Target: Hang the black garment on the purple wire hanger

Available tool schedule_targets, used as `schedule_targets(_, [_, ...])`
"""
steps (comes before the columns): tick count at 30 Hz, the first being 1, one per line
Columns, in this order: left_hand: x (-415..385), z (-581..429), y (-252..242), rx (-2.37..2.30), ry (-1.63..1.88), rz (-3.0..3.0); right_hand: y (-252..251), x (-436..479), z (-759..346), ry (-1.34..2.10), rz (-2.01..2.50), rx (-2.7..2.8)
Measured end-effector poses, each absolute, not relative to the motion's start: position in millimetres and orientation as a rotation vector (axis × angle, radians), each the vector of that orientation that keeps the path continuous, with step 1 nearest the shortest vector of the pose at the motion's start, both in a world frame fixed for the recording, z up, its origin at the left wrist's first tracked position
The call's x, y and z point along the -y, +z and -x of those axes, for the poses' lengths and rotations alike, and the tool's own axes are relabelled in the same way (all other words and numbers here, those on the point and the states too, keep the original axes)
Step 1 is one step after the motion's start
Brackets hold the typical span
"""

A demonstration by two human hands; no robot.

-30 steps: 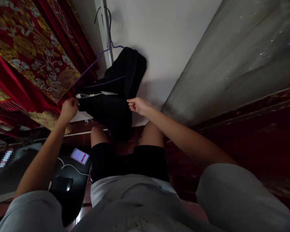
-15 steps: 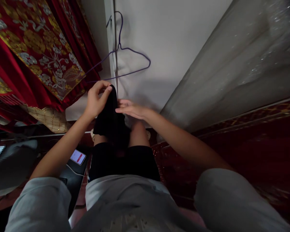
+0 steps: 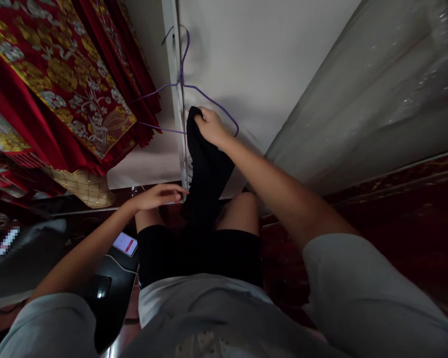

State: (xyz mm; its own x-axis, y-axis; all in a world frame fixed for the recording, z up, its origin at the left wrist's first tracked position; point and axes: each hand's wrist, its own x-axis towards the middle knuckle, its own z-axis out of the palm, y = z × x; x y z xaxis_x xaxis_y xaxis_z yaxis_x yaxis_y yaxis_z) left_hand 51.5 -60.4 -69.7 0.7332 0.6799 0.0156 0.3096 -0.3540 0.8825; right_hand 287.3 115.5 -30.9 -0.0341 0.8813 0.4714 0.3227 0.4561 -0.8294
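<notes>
A piece of black cloth (image 3: 209, 171) hangs from my right hand (image 3: 212, 127), which is closed around its bunched upper end. The exact kind of garment cannot be made out. My left hand (image 3: 159, 197) is lower and to the left, fingers stretched toward the cloth's lower left side; whether the fingertips touch it is unclear. Behind the cloth, a purple wire hanger (image 3: 212, 101) hangs by the pale wall, and the cloth covers part of its bottom bar.
Red garments with gold and silver embroidery (image 3: 74, 79) hang at the left. A lit phone (image 3: 126, 243) lies on a dark seat (image 3: 115, 291) beside my leg. Large plastic-wrapped material (image 3: 343, 109) leans along the right.
The cloth has moved up and right, against the hanger. My right hand now grips its top, while my left hand has let go and dropped lower.
</notes>
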Motion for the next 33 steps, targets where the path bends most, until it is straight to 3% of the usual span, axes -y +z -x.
schedule_targets(5, [41, -56, -51, -1.003, 0.740, -2.122, -46, -108, -299, 0.976, 1.517, 1.563])
schedule_targets(9, [14, -72, -61, -1.151, 0.893, -2.035, -44, -74, -319, 0.949, 1.503, 1.501])
schedule_targets(14, [-13, -125, -87, -0.900, 0.842, -2.002, -26, -33, -324, 1.012, 1.439, 1.557])
schedule_targets(17, [-13, -139, -96, -0.869, 0.604, -2.020, -17, -28, -334, 0.831, 1.519, 1.659])
schedule_targets(22, [-10, -92, -98, -1.095, -0.058, -2.146, -12, -46, -377, 0.227, 1.609, 1.669])
schedule_targets(25, [-14, -49, -82, -1.302, -0.252, -2.241, -9, -57, -395, 0.129, 1.640, 1.629])
schedule_targets(28, [-21, -19, -51, -1.425, -0.120, -2.453, -7, -64, -400, 0.133, 1.638, 1.626])
schedule_targets(33, [-31, -7, 5, -1.571, 0.445, -2.693, -8, -64, -396, 0.131, 1.623, 1.610])
